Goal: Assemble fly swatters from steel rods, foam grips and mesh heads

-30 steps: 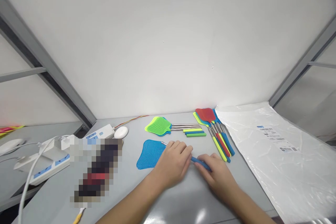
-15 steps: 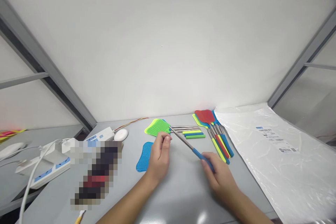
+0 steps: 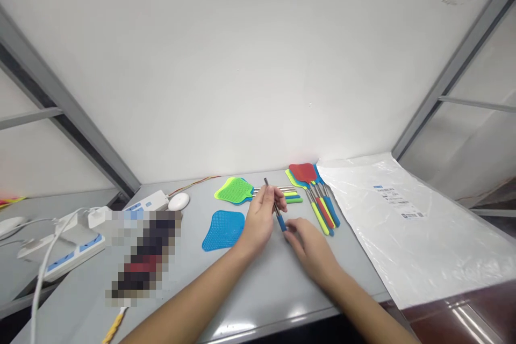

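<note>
A metal fly swatter handle with a blue grip [image 3: 281,221] is held over the table between my hands, tilted with its bare metal end up. My left hand [image 3: 260,217] is closed around the metal rod. The fingers of my right hand [image 3: 310,247] pinch the blue grip at its lower end, partly hiding it. Flat on the table left of my left hand lies a loose blue perforated swatter head [image 3: 223,230]. Behind my left hand, green and yellow-green swatters [image 3: 237,191] lie sideways, their metal rods partly covered by my fingers.
Several swatters with a red head [image 3: 303,173] on top lie fanned at the right back. Beyond them spreads a white plastic bag [image 3: 374,236] with a label. At left are power strips [image 3: 76,252], a white round disc [image 3: 179,201] and a pixelated dark object [image 3: 147,255].
My hands have come closer together, and the rod has swung more upright. My left hand now wraps the rod. The view has shifted, uncovering more of the blue head.
</note>
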Demonstrator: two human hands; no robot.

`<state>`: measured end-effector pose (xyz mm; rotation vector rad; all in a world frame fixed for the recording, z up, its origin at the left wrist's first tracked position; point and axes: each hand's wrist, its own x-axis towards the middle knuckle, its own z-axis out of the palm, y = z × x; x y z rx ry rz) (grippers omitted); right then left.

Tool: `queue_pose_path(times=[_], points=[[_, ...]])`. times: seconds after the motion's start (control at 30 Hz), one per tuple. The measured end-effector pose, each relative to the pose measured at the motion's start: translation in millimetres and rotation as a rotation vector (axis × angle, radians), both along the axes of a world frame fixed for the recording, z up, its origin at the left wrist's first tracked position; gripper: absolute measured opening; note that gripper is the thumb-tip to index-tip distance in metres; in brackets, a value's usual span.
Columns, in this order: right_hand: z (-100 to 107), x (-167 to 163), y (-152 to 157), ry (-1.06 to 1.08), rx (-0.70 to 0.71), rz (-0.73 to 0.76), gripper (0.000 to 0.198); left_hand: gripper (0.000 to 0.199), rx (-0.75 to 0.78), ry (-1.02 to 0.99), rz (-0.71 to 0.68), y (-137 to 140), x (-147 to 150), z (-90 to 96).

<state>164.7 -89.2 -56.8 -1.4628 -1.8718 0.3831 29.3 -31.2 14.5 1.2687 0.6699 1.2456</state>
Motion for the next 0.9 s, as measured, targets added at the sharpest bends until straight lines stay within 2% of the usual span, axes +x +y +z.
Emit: queue_pose_path(times=[0.13,0.3,0.43,0.9], points=[[-5,4,4,-0.141,0.023,-0.049,0.008,0.033,0.048,-0.043,0.031,9,13,9.4],[-8,4,5,-0.215,0.017,-0.095,0.011,0.033,-0.007,-0.16,0.075,8,21,9.8],[-3,3,2,-0.212,0.001,-0.066,0.021,0.033,-0.047,-0.246,0.101,3,21,3.7],[5,2,-7,-0.285,0.04,0.041,0.026,0.038,-0.178,-0.341,0.027,0,14,-1.3]])
